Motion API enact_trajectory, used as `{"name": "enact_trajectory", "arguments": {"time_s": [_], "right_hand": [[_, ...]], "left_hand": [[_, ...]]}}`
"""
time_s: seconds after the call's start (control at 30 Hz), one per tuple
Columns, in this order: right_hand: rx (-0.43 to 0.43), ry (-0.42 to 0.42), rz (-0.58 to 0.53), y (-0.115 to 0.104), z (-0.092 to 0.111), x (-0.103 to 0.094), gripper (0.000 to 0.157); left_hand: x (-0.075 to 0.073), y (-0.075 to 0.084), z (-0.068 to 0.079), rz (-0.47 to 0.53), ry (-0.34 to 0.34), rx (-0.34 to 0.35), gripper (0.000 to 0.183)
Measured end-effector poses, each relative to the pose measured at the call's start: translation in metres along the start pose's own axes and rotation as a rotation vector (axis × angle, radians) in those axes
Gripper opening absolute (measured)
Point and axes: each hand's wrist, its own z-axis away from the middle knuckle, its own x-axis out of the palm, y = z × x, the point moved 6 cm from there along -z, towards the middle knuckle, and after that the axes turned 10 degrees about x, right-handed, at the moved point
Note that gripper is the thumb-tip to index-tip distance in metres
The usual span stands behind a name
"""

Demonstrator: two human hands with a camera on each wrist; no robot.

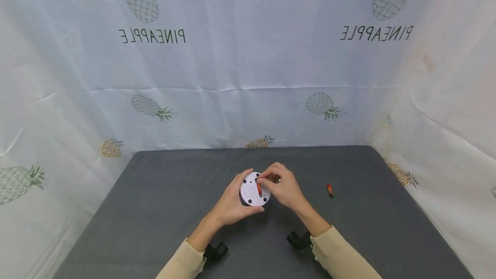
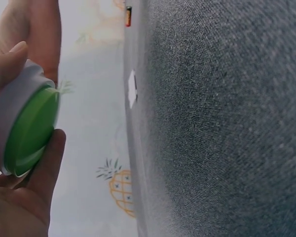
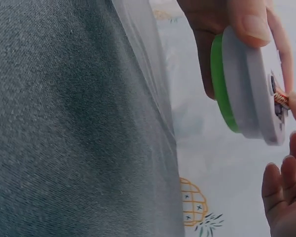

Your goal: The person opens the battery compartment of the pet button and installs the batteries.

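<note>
Device: left hand (image 1: 232, 203) grips one round white, green-faced device (image 1: 253, 189) above the grey table (image 1: 155, 201).
Battery: right hand (image 1: 282, 186) pinches one battery (image 1: 258, 187) at its compartment, mostly hidden by fingers.
Spare: a second battery (image 1: 330, 190) lies well apart, right.
Unclear: a small white piece (image 2: 132, 89) on the table.

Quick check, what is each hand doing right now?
Left hand: grips the round white device, green face down.
Right hand: pinches a battery at the device's open compartment.
</note>
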Motion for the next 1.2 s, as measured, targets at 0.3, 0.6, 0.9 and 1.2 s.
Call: {"name": "enact_trajectory", "arguments": {"time_s": [0.3, 0.6, 0.9, 1.2], "right_hand": [[0.331, -0.108, -0.254, 0.025, -0.005, 0.008, 0.032], [0.565, -0.218, -0.619, 0.037, -0.001, 0.026, 0.03], [0.575, -0.178, -0.644, 0.034, -0.002, 0.03, 0.024], [0.549, -0.22, -0.721, 0.031, -0.002, 0.036, 0.019]], "left_hand": [[-0.001, 0.001, 0.0, -0.008, 0.0, 0.014, 0.102], [-0.002, 0.0, 0.001, 0.021, 0.001, 0.008, 0.103], [-0.002, 0.0, 0.001, 0.046, -0.01, 0.019, 0.104], [-0.002, 0.002, 0.001, 0.056, -0.014, 0.03, 0.105]]}}
